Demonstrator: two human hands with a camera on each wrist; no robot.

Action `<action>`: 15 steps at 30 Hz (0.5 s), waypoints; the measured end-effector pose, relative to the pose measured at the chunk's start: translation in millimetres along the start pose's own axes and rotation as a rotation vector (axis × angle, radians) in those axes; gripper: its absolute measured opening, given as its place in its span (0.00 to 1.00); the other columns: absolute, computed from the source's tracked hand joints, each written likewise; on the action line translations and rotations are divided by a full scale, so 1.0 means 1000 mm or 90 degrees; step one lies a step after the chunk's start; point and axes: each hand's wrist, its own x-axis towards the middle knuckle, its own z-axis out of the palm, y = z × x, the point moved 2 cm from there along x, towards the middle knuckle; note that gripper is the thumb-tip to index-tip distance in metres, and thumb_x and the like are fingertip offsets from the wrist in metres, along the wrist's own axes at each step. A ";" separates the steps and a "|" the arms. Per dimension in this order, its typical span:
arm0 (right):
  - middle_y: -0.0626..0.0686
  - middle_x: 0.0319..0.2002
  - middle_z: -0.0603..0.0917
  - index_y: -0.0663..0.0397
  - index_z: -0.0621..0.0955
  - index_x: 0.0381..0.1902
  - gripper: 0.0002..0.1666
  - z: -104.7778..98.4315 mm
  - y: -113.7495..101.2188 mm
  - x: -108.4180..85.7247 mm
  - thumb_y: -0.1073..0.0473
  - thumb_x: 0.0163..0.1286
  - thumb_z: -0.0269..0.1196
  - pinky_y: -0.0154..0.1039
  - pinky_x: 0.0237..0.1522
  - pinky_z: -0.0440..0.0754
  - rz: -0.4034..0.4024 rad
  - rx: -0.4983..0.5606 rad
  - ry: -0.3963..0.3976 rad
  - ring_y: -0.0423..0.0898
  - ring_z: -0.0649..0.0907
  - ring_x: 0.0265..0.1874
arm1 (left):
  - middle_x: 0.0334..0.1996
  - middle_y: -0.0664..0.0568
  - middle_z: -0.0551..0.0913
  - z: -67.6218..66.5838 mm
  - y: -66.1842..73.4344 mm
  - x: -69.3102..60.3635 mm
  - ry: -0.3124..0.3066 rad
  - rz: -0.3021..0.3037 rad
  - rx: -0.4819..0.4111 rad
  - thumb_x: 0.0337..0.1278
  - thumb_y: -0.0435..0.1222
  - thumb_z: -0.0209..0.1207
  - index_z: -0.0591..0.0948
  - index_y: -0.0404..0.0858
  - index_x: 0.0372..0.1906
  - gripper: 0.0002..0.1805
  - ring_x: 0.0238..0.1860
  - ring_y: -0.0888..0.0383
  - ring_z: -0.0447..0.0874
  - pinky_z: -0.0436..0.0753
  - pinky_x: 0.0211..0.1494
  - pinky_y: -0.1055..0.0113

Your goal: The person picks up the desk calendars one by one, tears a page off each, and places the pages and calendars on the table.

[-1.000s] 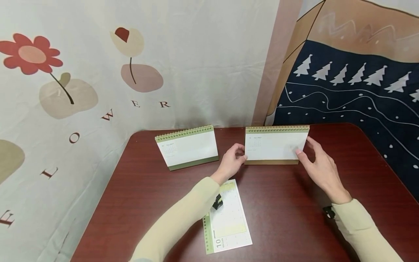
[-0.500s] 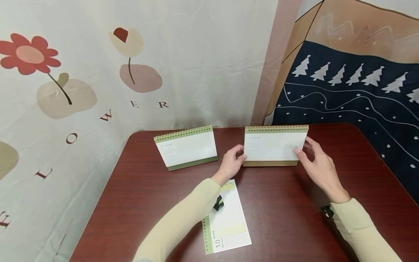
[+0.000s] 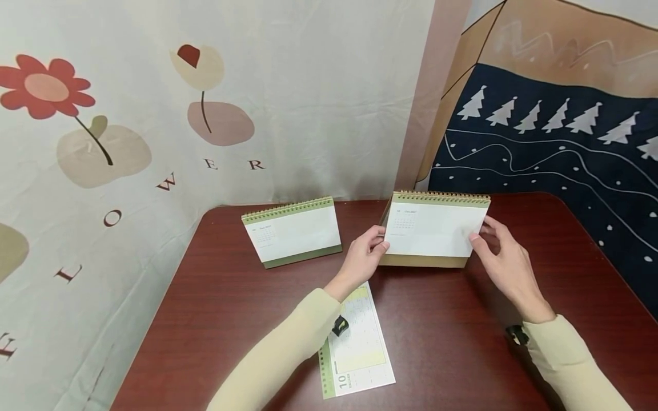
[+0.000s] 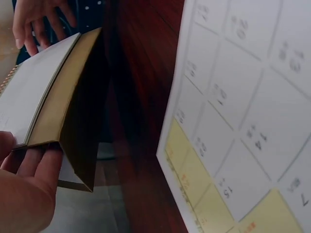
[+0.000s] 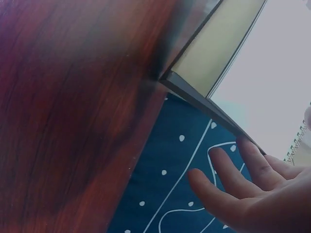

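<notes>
A desk calendar [image 3: 434, 231] with a tan base, a green-banded white page and a gold spiral along its top is held between both hands at the table's back. Its left edge is pinched by my left hand [image 3: 362, 257], thumb in front and fingers tucked behind the panel, as the left wrist view shows of the calendar [image 4: 43, 87]. At its right edge, my right hand [image 3: 506, 265] holds on with the thumb in front and the fingers behind. In the right wrist view the outer fingers [image 5: 216, 194] spread away from the calendar's edge.
A second desk calendar [image 3: 295, 234] with a dark green base stands to the left. Below my left forearm lies a loose calendar sheet [image 3: 360, 354] marked 10, partly covered by the sleeve. The dark red table [image 3: 437, 337] meets a printed cloth backdrop [image 3: 334, 114].
The held calendar's top has risen and shifted slightly right, while its lower edge has come a little nearer. Both hands moved with it only slightly; the other calendar stays put.
</notes>
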 end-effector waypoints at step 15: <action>0.67 0.65 0.77 0.58 0.67 0.78 0.36 -0.008 -0.019 -0.007 0.45 0.81 0.56 0.27 0.55 0.73 -0.038 -0.005 0.015 0.62 0.78 0.61 | 0.50 0.39 0.88 -0.011 0.021 -0.021 0.040 -0.031 -0.143 0.74 0.27 0.55 0.80 0.31 0.58 0.13 0.40 0.61 0.84 0.79 0.42 0.70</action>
